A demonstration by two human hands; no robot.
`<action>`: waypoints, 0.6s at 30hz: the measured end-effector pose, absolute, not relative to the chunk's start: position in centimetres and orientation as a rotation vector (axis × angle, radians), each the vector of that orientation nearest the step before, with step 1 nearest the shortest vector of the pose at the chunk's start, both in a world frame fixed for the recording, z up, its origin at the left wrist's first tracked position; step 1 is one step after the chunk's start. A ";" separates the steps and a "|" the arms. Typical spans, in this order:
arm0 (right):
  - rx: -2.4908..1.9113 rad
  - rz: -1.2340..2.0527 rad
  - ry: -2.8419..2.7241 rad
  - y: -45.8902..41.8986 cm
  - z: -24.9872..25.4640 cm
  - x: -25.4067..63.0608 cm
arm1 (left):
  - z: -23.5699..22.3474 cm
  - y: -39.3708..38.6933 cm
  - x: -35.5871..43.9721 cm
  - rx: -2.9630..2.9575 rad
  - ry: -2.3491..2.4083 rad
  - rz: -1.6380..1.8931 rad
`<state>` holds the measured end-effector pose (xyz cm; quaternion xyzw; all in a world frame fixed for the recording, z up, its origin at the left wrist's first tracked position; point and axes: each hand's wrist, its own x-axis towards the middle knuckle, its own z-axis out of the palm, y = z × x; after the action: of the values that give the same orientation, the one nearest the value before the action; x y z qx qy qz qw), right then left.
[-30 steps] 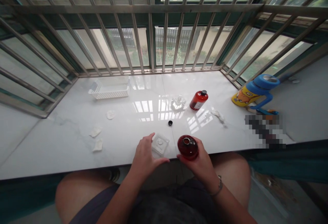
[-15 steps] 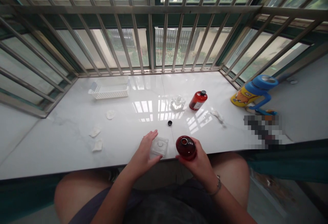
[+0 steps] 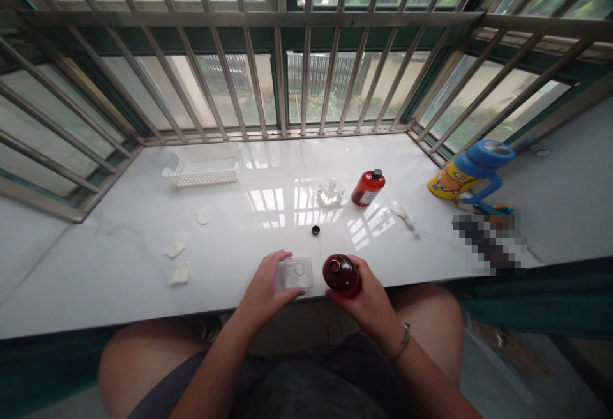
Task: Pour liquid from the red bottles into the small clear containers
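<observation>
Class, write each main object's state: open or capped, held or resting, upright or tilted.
Dark red round bottle: uncapped, tilted, in right hand's grip.
Clear square container: resting upright, left hand around its side, opening unclear.
Small round black cap: off, resting.
Bright red bottle: capped, upright.
Clear angular glass piece: resting, capping unclear.
White plastic basket: upright.
Thin white pads: lying loose.
Yellow and blue drinking bottle: upright.

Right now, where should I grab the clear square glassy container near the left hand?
Maybe grip the square container by its flat, opposite near and far sides, coming from the left, because the dark red rounded bottle in the right hand crowds its right.
</observation>
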<state>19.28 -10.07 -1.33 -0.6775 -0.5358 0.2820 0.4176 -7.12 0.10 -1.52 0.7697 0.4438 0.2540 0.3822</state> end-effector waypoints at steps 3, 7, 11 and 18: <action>-1.684 0.660 -1.402 -10.0 -1.1 19.5 | -0.2 -0.4 -7.3 1.970 1.138 0.699; -1.669 0.628 -1.507 -9.8 -1.2 20.0 | 1.7 -0.9 -7.6 2.071 1.053 0.732; -1.640 0.544 -1.599 -9.6 -1.1 20.3 | 2.8 -1.3 -7.6 2.174 0.996 0.730; -1.598 0.317 -1.804 -9.0 0.2 20.8 | 2.7 -2.0 -7.5 2.145 1.005 0.786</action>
<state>20.75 -9.00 0.22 -0.6163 -0.6957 0.1225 0.3482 -7.54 -1.98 2.73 0.8150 0.3820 0.2988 0.3171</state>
